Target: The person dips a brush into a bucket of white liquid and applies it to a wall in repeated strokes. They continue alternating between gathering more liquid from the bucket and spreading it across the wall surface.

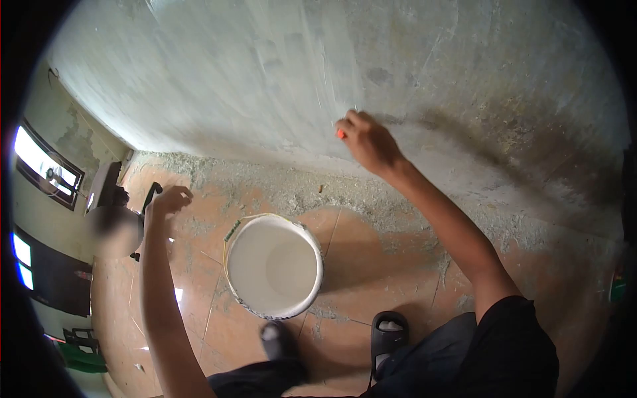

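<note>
Right hand [369, 142] gripped an orange-handled tool [341, 134] at the wall [265, 73], left hand [170, 199] hung loosely curled and empty; the foot [275, 337] just beside the centre-frame bucket [320, 265] risked tipping it.

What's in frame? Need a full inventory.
wall: 1, patchy grey-white, ahead
rubble: 1 strip, grey, along the wall foot
floor tiles: many, glossy orange-brown, underfoot
bucket: 1, white inside, on the floor below the wall
windows: at least 2, bright, far left
sandals: 2, black, by the bucket
tool: 1, orange part showing, against the wall
left hand: 1, loosely curled, nothing seen in it, left of the bucket
right hand: 1, closed on the tool
</note>
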`<state>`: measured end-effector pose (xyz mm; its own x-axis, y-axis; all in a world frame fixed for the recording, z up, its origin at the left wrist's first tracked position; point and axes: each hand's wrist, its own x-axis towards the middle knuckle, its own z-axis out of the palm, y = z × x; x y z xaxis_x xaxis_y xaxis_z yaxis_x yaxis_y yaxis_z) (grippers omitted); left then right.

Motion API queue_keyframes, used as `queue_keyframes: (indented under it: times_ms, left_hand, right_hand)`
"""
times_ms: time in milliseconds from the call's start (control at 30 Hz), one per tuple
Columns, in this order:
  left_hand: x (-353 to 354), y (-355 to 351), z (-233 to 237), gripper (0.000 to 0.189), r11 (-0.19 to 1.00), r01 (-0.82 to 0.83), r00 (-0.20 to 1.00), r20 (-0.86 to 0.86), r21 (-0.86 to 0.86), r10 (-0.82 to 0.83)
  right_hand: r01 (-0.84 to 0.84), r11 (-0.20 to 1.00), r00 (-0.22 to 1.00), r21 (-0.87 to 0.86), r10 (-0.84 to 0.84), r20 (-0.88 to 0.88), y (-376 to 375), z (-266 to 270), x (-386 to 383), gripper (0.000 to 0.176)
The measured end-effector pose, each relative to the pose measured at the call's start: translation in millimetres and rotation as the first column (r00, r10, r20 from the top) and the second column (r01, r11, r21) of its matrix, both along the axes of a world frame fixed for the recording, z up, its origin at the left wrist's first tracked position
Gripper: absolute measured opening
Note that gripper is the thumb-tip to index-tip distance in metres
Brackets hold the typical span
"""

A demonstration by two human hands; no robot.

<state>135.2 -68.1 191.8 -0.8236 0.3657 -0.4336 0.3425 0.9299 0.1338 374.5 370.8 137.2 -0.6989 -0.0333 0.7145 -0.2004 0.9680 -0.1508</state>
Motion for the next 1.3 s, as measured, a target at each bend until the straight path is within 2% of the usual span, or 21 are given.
queue_keyframes:
  times_ms: [67,167,233,300,367,433,467,500,567,600,633,700,833,967,1033,1067,1133,1167,1233,1267,1300]
  left_hand:
    - [-15,6,22,0.024,1.000,0.007,0.997,-0.072,0.001,-0.006]
    - [-42,0,4,0.023,0.965,0.063,0.978,-0.210,0.255,-0.009]
    - [-31,7,-11,0.022,0.931,0.029,0.999,-0.044,0.365,-0.015]
    - [-15,13,-28,0.020,0.949,0.028,0.999,0.029,0.313,-0.039]
    - [-27,-6,-70,0.018,0.923,0.032,0.994,0.086,0.383,-0.071]
    - [-25,-8,-104,0.019,0.942,-0.137,0.984,0.148,0.307,0.095]
    - [-26,-14,-123,0.018,0.959,-0.144,0.979,0.174,0.245,0.103]
    - [-27,-22,-139,0.017,0.972,-0.155,0.973,0.197,0.177,0.119]
    - [-22,-32,-159,0.019,0.978,-0.185,0.958,0.241,0.098,0.157]
    - [-21,-36,-164,0.021,0.975,-0.221,0.939,0.274,0.008,0.210]
    - [-19,-36,-165,0.021,0.973,-0.230,0.936,0.277,0.017,0.216]
    - [-17,-35,-172,0.027,0.968,-0.217,0.922,0.300,-0.127,0.245]
    - [-25,-36,-175,0.031,0.981,-0.193,0.945,0.265,-0.027,0.194]
    - [-15,-34,-176,0.033,0.985,-0.171,0.954,0.244,-0.020,0.171]
    - [-8,-34,-173,0.032,0.983,-0.185,0.947,0.269,0.009,0.175]
    - [-7,-34,-173,0.032,0.980,-0.197,0.946,0.269,0.023,0.183]
    - [-10,-35,-175,0.032,0.981,-0.193,0.949,0.255,0.011,0.184]
    - [-14,-32,-176,0.032,0.984,-0.178,0.956,0.235,-0.010,0.176]
    - [-18,-28,-182,0.031,0.984,-0.177,0.947,0.268,-0.021,0.176]
    - [-21,-25,-185,0.030,0.980,-0.194,0.935,0.294,-0.047,0.200]
    - [-20,-19,-184,0.030,0.982,-0.186,0.939,0.286,-0.036,0.189]
  right_hand:
    - [0.012,1.000,0.986,0.011,-0.010,-0.168,4,40,11,0.003]
    - [0.069,0.992,0.922,0.102,-0.024,-0.387,6,87,34,0.004]
    - [0.143,0.969,0.845,0.203,-0.013,-0.535,3,116,55,0.010]
    - [0.108,0.970,0.776,0.216,0.053,-0.629,11,131,61,0.011]
    - [0.058,0.985,0.740,0.164,0.068,-0.670,9,139,65,0.010]
    - [-0.183,0.967,0.814,-0.179,0.047,-0.579,7,136,65,0.010]
    - [-0.280,0.865,0.874,-0.417,0.050,-0.483,3,131,67,0.013]
    - [-0.269,0.874,0.879,-0.406,0.050,-0.475,0,128,70,0.013]
    - [-0.311,0.512,0.947,-0.801,0.101,-0.303,-4,124,76,0.017]
    - [-0.277,0.403,0.961,-0.872,0.102,-0.258,-8,125,78,0.021]
    - [-0.279,0.409,0.960,-0.869,0.114,-0.255,-9,125,78,0.021]
    - [-0.236,0.213,0.966,-0.948,0.160,-0.204,-10,121,76,0.022]
    - [-0.218,0.160,0.962,-0.963,0.200,-0.184,-26,120,64,0.023]
    - [-0.186,0.273,0.968,-0.944,0.217,-0.128,-32,133,59,0.022]
    - [-0.275,0.526,0.961,-0.805,0.166,-0.220,-29,151,59,0.021]
    - [-0.274,0.535,0.961,-0.800,0.177,-0.210,-30,162,58,0.021]
    - [-0.268,0.784,0.932,-0.560,0.065,-0.356,-29,180,62,0.017]
    - [-0.259,0.794,0.932,-0.550,0.056,-0.359,-26,183,64,0.017]
    - [-0.106,0.994,0.867,-0.014,0.085,-0.492,-17,189,67,0.012]
    - [0.133,0.957,0.839,0.256,0.029,-0.543,-13,191,70,0.015]
    - [0.144,0.954,0.833,0.263,0.027,-0.552,-10,188,70,0.015]
